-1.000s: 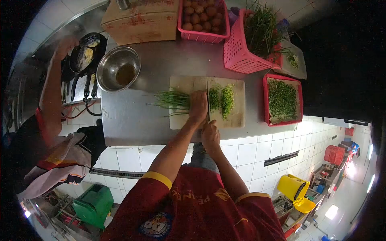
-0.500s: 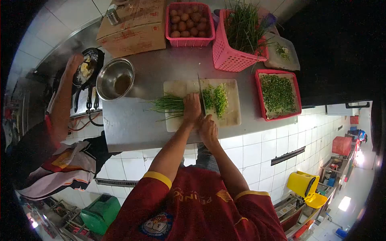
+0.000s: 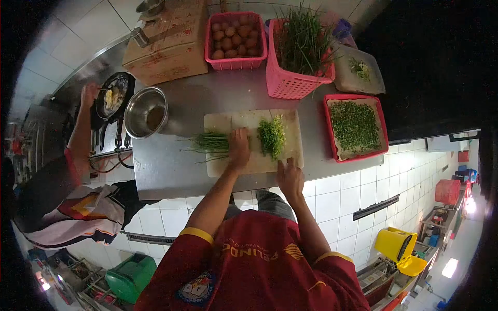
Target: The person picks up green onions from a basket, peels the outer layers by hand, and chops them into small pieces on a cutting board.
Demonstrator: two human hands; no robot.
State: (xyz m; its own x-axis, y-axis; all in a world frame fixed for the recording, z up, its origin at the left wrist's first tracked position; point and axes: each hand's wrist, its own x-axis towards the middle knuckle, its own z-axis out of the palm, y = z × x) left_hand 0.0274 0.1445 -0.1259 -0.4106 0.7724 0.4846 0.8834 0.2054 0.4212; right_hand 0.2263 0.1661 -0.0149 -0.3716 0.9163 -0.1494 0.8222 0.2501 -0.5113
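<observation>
My left hand [image 3: 239, 147] presses a bunch of green onions [image 3: 210, 142] onto the white cutting board [image 3: 254, 166], its fingers closed over the stalks. My right hand [image 3: 290, 178] is closed at the board's front edge, around the kitchen knife's handle; the blade is hard to make out now. Between the hands, slightly farther back, lies a pile of chopped green onion [image 3: 272, 136], apart from the whole stalks.
Behind the board stand a pink basket of eggs [image 3: 259, 61] and a pink basket of green onions [image 3: 290, 88]. A red tray of chopped greens [image 3: 384, 129] sits right, a steel bowl [image 3: 136, 130] left. Beyond it, another person's hand [image 3: 91, 94] works at a frying pan [image 3: 127, 85].
My right hand has moved right with the knife, away from my left hand and the cut ends. The chopped pile now stands apart from the bunch. The view has shifted slightly.
</observation>
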